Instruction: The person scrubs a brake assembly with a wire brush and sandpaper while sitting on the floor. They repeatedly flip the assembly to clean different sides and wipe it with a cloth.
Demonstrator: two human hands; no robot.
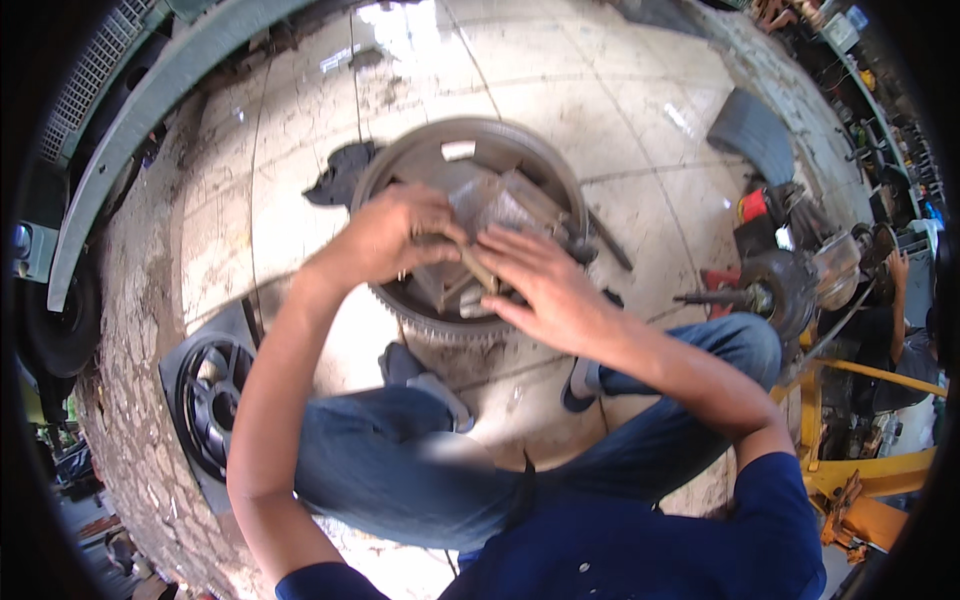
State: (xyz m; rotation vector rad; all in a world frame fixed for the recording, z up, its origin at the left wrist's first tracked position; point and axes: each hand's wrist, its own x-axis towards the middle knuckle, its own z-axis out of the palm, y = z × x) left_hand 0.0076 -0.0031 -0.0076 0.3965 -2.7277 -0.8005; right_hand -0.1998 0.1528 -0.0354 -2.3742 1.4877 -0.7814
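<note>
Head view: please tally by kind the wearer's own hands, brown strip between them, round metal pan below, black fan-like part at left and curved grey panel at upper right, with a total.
Own hands, left hand and right hand: 2
Brown strip: 1
Round metal pan: 1
Black fan-like part: 1
Curved grey panel: 1
Total: 6

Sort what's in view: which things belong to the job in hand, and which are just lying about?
Likely in use:
brownish, narrow, elongated piece, in the left hand, right hand against it
round, dark metal basin with toothed edge
grey, angular, metal-looking parts inside it

Seemingly lying about:
black, crumpled, cloth-like item
black, round, plastic-looking fan
grey, curved sheet
</note>
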